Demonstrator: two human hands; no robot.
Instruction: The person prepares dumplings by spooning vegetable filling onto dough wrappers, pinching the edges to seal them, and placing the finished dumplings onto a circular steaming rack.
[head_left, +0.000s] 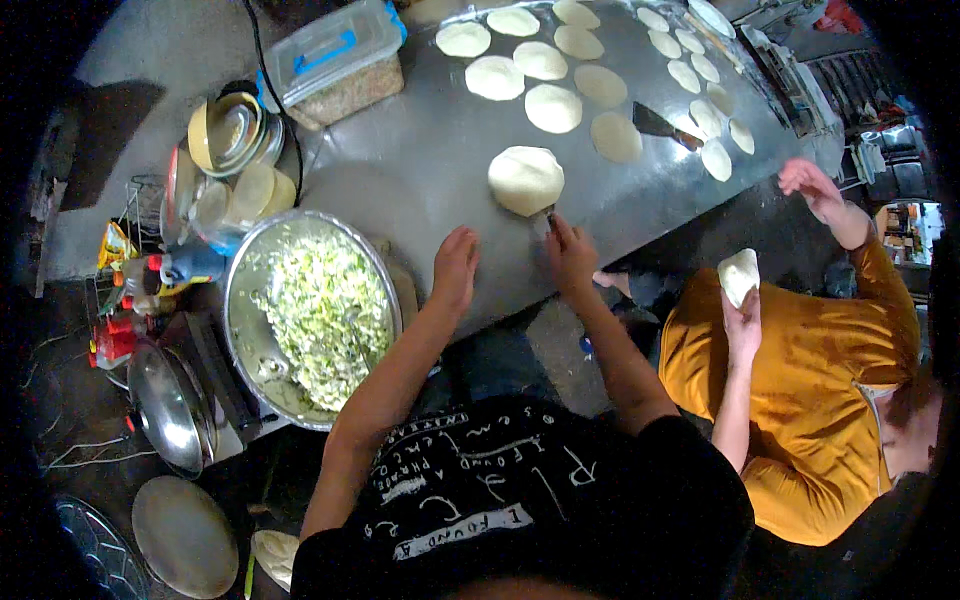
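My right hand (574, 253) grips the short dark handle of a tool (552, 217) at the near edge of a round flat dough piece (526, 180). The tool's blade is mostly hidden, so I cannot tell whether it is under the dough. My left hand (456, 266) is held over the near part of the metal table (420, 176), to the left of that dough, with nothing visible in it. Left of my left forearm stands a large steel bowl (234, 330) with a chopped green and white filling (326, 315).
More dough rounds (553, 109) lie across the table's far side, with a dark-bladed scraper (664, 126) among them. A lidded plastic box (337, 67) stands at back left near stacked bowls (201, 139). At right, a person in an orange top (795, 352) holds a dough piece (739, 276).
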